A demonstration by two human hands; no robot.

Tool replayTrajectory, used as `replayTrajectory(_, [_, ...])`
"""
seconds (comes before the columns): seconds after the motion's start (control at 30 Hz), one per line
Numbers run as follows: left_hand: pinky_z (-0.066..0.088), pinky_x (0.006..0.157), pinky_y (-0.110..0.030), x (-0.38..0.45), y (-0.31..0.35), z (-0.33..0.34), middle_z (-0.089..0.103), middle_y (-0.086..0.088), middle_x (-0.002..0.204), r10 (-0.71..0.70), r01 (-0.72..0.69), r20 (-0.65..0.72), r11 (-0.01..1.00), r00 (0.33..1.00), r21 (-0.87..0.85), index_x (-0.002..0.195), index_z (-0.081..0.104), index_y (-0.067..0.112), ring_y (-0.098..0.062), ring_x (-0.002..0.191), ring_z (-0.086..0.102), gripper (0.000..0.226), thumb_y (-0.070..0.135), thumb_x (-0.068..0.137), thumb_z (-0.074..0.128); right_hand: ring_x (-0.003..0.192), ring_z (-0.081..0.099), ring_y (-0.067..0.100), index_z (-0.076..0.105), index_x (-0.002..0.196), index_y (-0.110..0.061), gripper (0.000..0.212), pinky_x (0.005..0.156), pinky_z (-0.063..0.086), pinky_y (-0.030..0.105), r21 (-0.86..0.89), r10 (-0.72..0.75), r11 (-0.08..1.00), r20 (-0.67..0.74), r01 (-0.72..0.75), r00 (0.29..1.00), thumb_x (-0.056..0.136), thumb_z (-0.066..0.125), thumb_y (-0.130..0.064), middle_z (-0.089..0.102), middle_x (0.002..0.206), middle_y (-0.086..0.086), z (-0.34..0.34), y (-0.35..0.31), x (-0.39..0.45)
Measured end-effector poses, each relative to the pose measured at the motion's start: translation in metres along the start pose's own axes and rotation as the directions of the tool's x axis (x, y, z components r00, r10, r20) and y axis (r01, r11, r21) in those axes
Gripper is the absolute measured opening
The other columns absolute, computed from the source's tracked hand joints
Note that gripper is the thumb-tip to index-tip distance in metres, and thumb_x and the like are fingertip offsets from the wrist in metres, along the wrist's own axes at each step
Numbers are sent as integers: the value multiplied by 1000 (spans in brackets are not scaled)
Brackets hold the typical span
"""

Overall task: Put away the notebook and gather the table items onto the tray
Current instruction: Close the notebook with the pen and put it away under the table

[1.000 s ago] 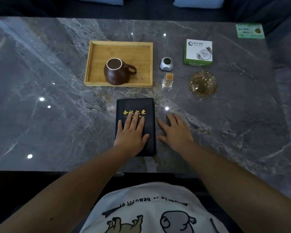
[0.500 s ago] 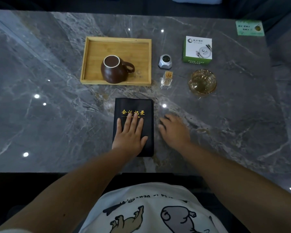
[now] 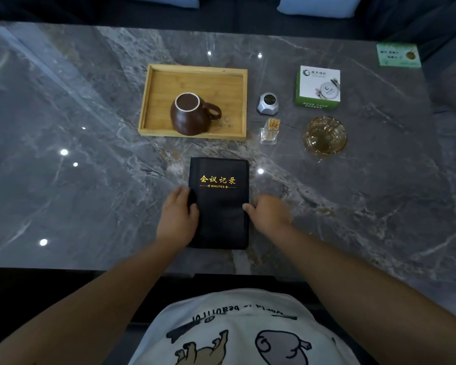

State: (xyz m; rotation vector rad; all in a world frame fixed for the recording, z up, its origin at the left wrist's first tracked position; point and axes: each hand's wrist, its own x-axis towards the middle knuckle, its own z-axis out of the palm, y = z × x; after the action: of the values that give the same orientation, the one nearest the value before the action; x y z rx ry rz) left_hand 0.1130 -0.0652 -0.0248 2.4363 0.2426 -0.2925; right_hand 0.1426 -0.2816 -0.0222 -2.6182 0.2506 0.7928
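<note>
Head view shows the black notebook [image 3: 223, 206] lying closed and flat on the grey marble table [image 3: 90, 180], near the person's edge, its gold-lettered cover facing up. The left hand [image 3: 178, 219] grips its left edge, fingers curled down over the side with the thumb on the cover, and the right hand [image 3: 270, 214] takes the opposite edge the same way, thumb tip on the cover; holding both long sides like this looks like preparation to lift the book level. Beyond it sits the wooden tray [image 3: 153, 101], which holds a brown mug [image 3: 188, 114] placed upside down, handle to the right. Right of the tray, on the table and apart from one another, stand a small silver gadget [image 3: 268, 102], a clear toothpick holder [image 3: 270, 131], an amber glass ashtray [image 3: 324, 135] and a green-and-white box [image 3: 318, 85], presumably the items awaiting gathering. A green card [image 3: 398, 54] lies at the far right corner.
</note>
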Motion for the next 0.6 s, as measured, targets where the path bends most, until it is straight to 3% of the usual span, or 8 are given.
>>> replayTrajectory(0.07, [42, 88, -38, 1, -6, -2, 54, -18, 121, -185, 187, 39, 982, 982, -37, 112, 55, 5, -34, 109, 53, 28, 25, 92, 53, 77, 63, 34, 58, 68, -8, 37, 60, 41, 31, 37, 18, 999, -14, -17, 1000, 91, 55, -37, 62, 71, 13, 5, -8, -1])
replayTrajectory(0.2, [49, 73, -37, 3, -3, 0, 65, -5, 101, -308, 336, 152, 915, 939, -223, 101, 60, 14, -23, 91, 61, 27, 39, 89, 58, 74, 65, 35, 64, 70, 0, 35, 63, 51, 36, 230, 96, 968, 28, -100, 995, 90, 57, -28, 65, 70, 17, 6, -10, 0])
replayTrajectory(0.27, [52, 74, -36, 3, -1, 1, 68, -1, 102, -351, 410, 228, 856, 908, -316, 108, 62, 16, -20, 89, 64, 31, 41, 89, 60, 75, 66, 38, 66, 77, 6, 34, 73, 56, 48, 407, 145, 900, 64, -158, 987, 90, 60, -25, 68, 77, 24, 6, -7, 1])
replayTrajectory(0.33, [55, 80, -41, 5, -4, 2, 71, -3, 97, -369, 458, 287, 806, 884, -374, 103, 66, 14, -22, 86, 67, 31, 41, 89, 61, 76, 68, 38, 66, 85, 9, 33, 77, 56, 53, 527, 198, 823, 87, -214, 976, 89, 62, -24, 69, 82, 27, 6, -4, 0])
replayTrajectory(0.4, [56, 81, -41, 5, -5, -1, 73, -6, 92, -367, 488, 335, 756, 868, -437, 96, 69, 13, -22, 83, 69, 28, 39, 89, 62, 71, 66, 32, 67, 88, 6, 32, 75, 58, 47, 609, 216, 752, 135, -253, 967, 89, 63, -25, 69, 84, 25, 5, -2, -2])
replayTrajectory(0.5, [56, 81, -40, 4, -6, -3, 75, -4, 91, -342, 506, 382, 685, 858, -524, 97, 70, 15, -20, 84, 71, 23, 36, 90, 62, 63, 60, 16, 69, 81, -9, 19, 58, 52, 27, 695, 181, 654, 240, -299, 954, 90, 62, -25, 68, 79, 11, 1, 2, -6])
replayTrajectory(0.6, [57, 74, -35, 3, -6, -5, 76, -2, 89, -311, 486, 384, 676, 870, -554, 93, 71, 18, -17, 81, 71, 19, 35, 91, 61, 65, 59, 15, 69, 82, -14, 15, 64, 50, 26, 725, 133, 624, 268, -291, 954, 90, 62, -25, 68, 77, 4, -3, 6, -8])
